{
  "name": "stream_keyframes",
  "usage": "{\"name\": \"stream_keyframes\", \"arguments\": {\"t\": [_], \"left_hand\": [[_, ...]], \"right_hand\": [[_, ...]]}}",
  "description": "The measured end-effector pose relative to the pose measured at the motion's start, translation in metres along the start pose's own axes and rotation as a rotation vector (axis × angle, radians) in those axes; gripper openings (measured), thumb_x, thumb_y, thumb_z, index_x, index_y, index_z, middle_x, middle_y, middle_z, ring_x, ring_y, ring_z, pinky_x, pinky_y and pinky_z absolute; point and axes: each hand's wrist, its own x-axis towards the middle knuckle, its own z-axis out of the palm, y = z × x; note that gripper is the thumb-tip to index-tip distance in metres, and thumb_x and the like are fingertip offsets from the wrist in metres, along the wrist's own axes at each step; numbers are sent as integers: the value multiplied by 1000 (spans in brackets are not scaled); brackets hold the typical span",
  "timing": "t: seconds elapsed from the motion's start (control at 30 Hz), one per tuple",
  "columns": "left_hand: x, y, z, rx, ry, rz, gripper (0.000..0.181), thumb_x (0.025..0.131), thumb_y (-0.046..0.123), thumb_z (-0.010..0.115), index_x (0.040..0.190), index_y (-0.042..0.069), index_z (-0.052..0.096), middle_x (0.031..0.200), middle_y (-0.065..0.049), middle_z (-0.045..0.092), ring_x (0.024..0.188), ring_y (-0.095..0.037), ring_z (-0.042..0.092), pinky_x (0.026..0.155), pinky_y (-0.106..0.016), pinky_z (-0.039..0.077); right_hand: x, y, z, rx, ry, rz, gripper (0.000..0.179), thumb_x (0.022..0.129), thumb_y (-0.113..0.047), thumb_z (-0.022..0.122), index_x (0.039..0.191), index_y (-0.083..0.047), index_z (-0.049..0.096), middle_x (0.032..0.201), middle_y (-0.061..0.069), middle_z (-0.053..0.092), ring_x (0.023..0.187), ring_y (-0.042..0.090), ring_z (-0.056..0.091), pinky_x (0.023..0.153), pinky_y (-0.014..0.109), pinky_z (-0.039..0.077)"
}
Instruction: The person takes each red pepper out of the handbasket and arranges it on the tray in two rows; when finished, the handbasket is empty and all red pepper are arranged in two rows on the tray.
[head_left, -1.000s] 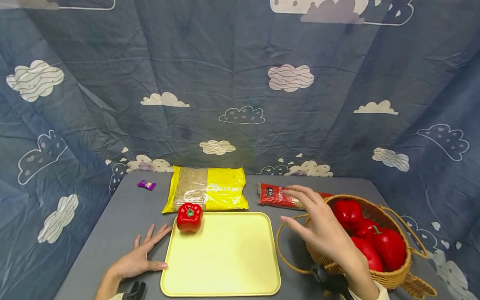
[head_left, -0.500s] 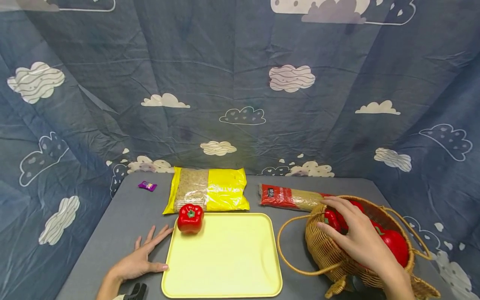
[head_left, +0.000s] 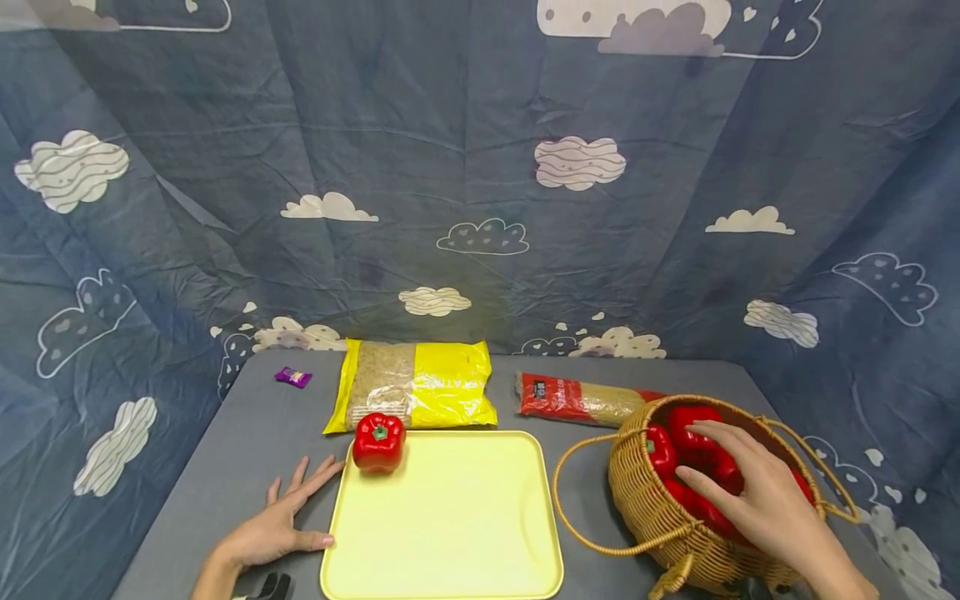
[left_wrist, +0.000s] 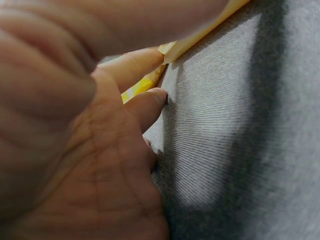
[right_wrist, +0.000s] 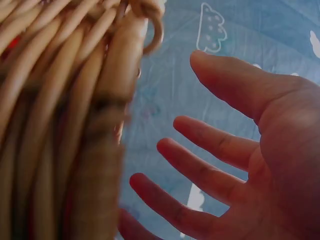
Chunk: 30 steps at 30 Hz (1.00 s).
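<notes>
My left hand [head_left: 273, 525] lies with spread fingers at the left side of a pale yellow tray [head_left: 450, 533], thumb and fingertips touching its edge. On the tray's far left corner sits a red bell pepper [head_left: 378, 443]. Over the wicker basket [head_left: 652, 500] on the right hovers my right hand [head_left: 765, 492], its fingers spread and nothing held. Several red peppers [head_left: 693, 433] fill the basket, some hidden beneath the hand. In the right wrist view the fingers [right_wrist: 200, 172] stand apart from the woven basket wall [right_wrist: 45, 115].
Behind the tray lies a yellow bag [head_left: 450, 383]. A red packet of noodle-like sticks [head_left: 585, 400] lies at the back right, reaching behind the basket. A small purple wrapped packet [head_left: 293, 377] is at the back left. The basket's looped handle [head_left: 562, 500] extends towards the tray.
My right hand has moved right, from beside the basket to above its peppers. One pepper at the basket's left side has come into view. The left hand has stayed in place.
</notes>
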Motion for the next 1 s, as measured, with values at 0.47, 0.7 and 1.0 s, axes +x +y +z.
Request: {"name": "stream_keyframes", "arguments": {"t": [0.47,0.7,1.0], "left_hand": [[0,3,0,8,-8,-18,101,81,31,82,161,14,22,168,-22,3,146,-47,-31,103,-71,-32],[0,3,1,7,-6,-33,103,80,32,83,161,14,22,168,-21,3,146,-47,-31,103,-70,-32],[0,3,1,20,4,-34,103,80,32,83,161,13,23,168,-21,5,147,-48,-29,103,-71,-32]], "right_hand": [[-12,29,-13,-58,-17,45,60,86,-36,79,134,-6,57,129,25,60,113,51,55,80,71,46],[-12,50,-16,-83,1,70,58,84,-33,81,129,-3,60,126,30,60,112,52,53,80,71,44],[-17,68,-16,-116,-9,111,61,84,-35,80,129,0,58,131,35,52,114,57,49,82,75,41]]}}
